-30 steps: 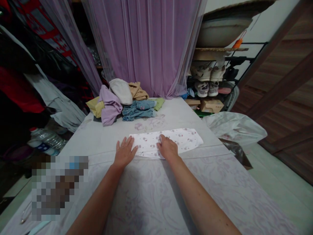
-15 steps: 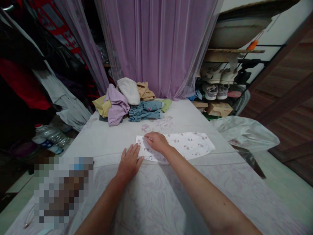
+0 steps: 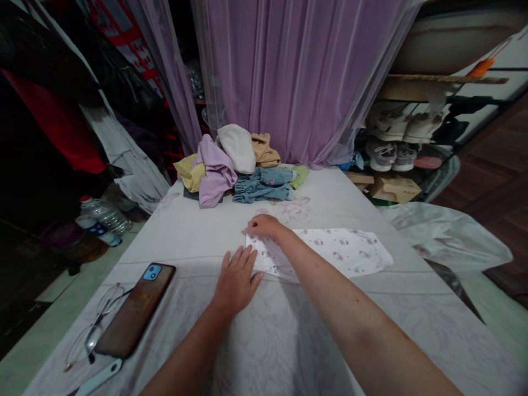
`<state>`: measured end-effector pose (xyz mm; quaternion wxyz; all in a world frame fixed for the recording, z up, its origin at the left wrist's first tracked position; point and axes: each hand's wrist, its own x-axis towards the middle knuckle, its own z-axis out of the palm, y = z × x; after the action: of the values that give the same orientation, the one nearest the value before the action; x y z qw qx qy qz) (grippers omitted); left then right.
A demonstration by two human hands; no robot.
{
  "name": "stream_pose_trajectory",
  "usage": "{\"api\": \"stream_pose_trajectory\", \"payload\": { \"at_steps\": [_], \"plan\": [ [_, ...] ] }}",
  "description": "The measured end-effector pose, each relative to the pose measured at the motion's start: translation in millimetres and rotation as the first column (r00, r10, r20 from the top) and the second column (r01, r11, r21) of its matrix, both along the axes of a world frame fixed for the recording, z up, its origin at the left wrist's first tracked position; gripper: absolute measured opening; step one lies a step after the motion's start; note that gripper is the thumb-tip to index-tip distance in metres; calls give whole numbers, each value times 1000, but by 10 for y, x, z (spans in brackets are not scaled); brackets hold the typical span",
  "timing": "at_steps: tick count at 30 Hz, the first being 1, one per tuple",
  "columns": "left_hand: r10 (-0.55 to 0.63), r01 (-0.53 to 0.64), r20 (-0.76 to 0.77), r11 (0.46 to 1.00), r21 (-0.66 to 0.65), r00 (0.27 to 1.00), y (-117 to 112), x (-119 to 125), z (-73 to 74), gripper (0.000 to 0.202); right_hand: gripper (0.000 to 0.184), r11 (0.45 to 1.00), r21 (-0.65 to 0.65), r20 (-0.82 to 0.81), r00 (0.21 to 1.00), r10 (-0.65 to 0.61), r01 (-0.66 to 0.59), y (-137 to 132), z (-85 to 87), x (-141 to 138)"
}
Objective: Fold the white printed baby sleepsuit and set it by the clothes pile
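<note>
A white garment (image 3: 330, 250) with a small printed pattern lies folded into a long flat strip on the patterned bedsheet. My left hand (image 3: 238, 278) rests flat, fingers spread, with its fingertips at the near part of the garment's left end. At the far left corner of that same end, my right hand (image 3: 264, 225) has thumb and fingers pinched together on the cloth. My right forearm crosses over part of the garment and hides it.
Beyond the hands are crumpled clothes: a lilac top (image 3: 214, 170), small jeans (image 3: 264, 185) and several others. A phone (image 3: 138, 313) and glasses (image 3: 99, 319) lie at the near left. Purple curtains (image 3: 297, 82) hang behind; a shoe rack (image 3: 412, 99) stands right.
My view has turned slightly left, so everything sits farther right. My right hand has shifted to the garment's far left corner. The left hand still lies flat at the edge.
</note>
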<state>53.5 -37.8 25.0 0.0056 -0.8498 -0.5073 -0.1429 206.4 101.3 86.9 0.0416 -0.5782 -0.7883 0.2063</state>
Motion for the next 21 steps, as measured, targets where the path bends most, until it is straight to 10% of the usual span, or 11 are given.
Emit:
{"api": "stream_pose_trajectory", "payload": {
  "at_steps": [12, 21],
  "plan": [
    [47, -46, -35, 999, 27, 998, -61, 50, -15, 50, 22, 927, 315, -176, 972, -155, 205, -204, -380, -132],
    [91, -91, -12, 996, -20, 996, -66, 48, 94, 40, 44, 926, 360, 1, 993, 119, -111, -811, -402, 337]
  ]
}}
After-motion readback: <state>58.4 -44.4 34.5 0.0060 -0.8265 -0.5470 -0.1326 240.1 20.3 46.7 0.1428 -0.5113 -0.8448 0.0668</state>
